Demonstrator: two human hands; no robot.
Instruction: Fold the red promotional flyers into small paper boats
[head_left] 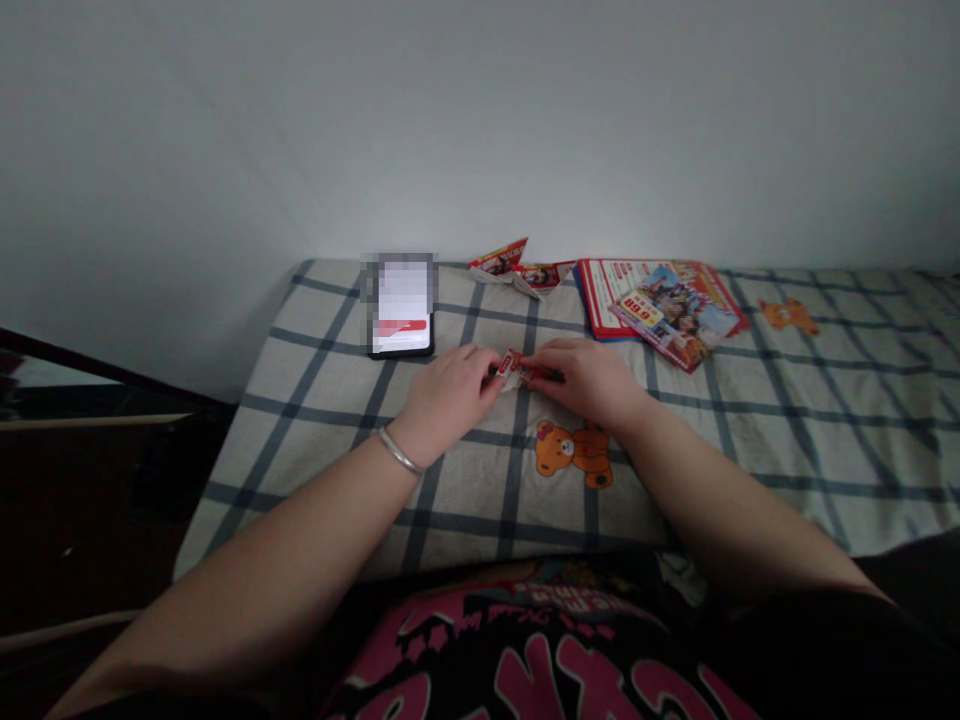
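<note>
Between my two hands is a small piece of folded red-and-white printed paper (513, 366). My left hand (452, 392), with a silver bangle at the wrist, pinches its left end. On the other side, the closed fingers of my right hand (589, 378) grip the right end. Parts of the paper are hidden by the fingers, so its full shape cannot be made out. Both hands rest low over the checked cloth (480, 480). Beyond them, by the wall, stand folded pieces of similar printed paper (546, 278).
A phone (403, 300) with a lit screen lies beyond my left hand. To the right, a glossy flyer (667, 318) overlaps a stack of red-edged printed sheets (598, 300). A white wall (480, 130) borders the far edge. The cloth's left edge drops to a dark area.
</note>
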